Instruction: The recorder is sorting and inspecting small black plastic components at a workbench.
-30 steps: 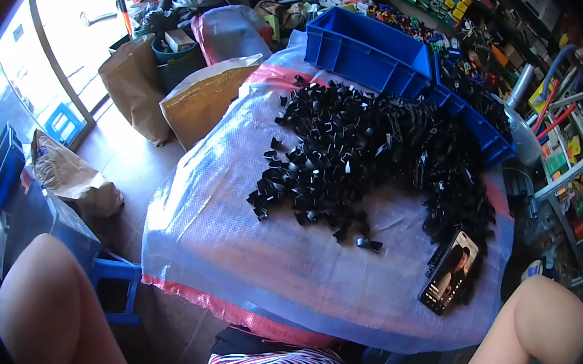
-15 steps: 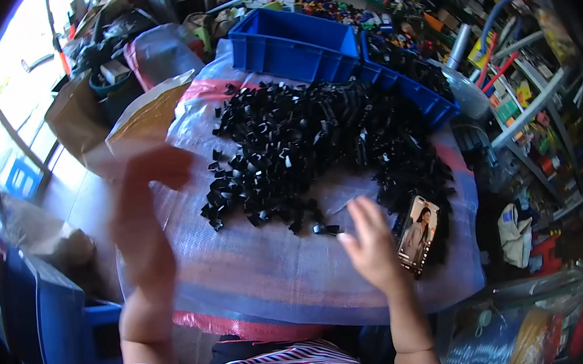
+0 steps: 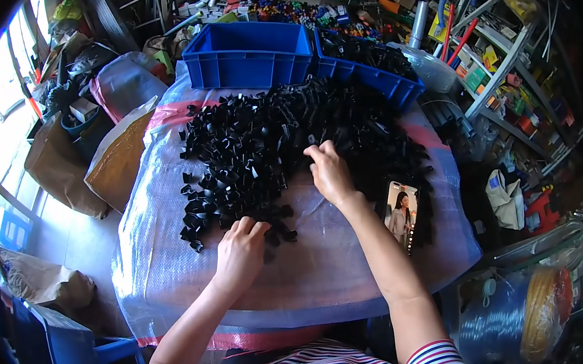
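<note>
A wide heap of small black curved plastic pieces (image 3: 232,145) covers the far part of a sack-covered table (image 3: 152,265). At the heap's near left edge, my left hand (image 3: 238,252) is closed, its fingers curled down by some loose pieces. My right hand (image 3: 333,176) reaches into the middle of the heap, fingers bent and drawn together at the black parts. Whatever either set of fingertips holds is too small or hidden to make out. A phone (image 3: 401,215) with a lit screen showing a person leans at the heap's right side, near my right forearm.
Behind the heap stands a blue crate (image 3: 247,53); beside it, a second blue crate (image 3: 369,80) holds more black parts. Sacks (image 3: 58,166) and a blue plastic chair (image 3: 69,351) are on the left. A metal rack (image 3: 505,70) and wire spools (image 3: 515,315) crowd the right.
My left hand has come from the table's left side down to the heap's near edge. My right hand has moved farther away into the heap. The whole view has shifted slightly.
</note>
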`<state>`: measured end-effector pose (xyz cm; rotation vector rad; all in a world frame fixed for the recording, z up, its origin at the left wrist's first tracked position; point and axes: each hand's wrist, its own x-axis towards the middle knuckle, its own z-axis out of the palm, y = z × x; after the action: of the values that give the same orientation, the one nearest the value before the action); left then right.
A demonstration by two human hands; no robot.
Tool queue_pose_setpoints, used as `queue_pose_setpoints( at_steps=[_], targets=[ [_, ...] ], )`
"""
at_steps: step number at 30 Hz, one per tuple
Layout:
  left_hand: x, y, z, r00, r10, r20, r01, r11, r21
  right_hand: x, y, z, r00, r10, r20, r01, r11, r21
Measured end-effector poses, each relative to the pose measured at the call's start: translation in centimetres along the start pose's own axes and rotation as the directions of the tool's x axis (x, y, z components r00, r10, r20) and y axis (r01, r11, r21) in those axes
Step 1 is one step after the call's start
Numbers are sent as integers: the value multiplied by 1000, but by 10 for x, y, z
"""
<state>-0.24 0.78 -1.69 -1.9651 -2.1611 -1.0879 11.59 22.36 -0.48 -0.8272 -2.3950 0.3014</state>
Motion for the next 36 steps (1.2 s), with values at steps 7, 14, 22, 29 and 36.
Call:
queue_pose_setpoints(
  at_steps=[7, 14, 22, 29, 36],
  targets=[
    [-8, -4, -5, 999, -44, 5, 44, 999, 22, -44, -58, -34, 981, -75, 178, 45, 985, 165],
    [-4, -4, -6, 997, -40, -63, 31, 989, -147, -113, -66, -50, 990, 3, 143, -47, 951, 305],
    [-2, 11, -11, 998, -28, 57, 38, 983, -182, -134, -60, -40, 990, 139, 40, -144, 916, 374],
    [6, 11, -2, 991, 67, 118, -60, 996, -62, -140, -59, -34, 945, 304, 119, -313, 740, 595],
    [14, 18, -16, 965, -238, 114, 263, 820, -509, -138, -72, -48, 975, 218, 33, -196, 786, 586]
  ],
)
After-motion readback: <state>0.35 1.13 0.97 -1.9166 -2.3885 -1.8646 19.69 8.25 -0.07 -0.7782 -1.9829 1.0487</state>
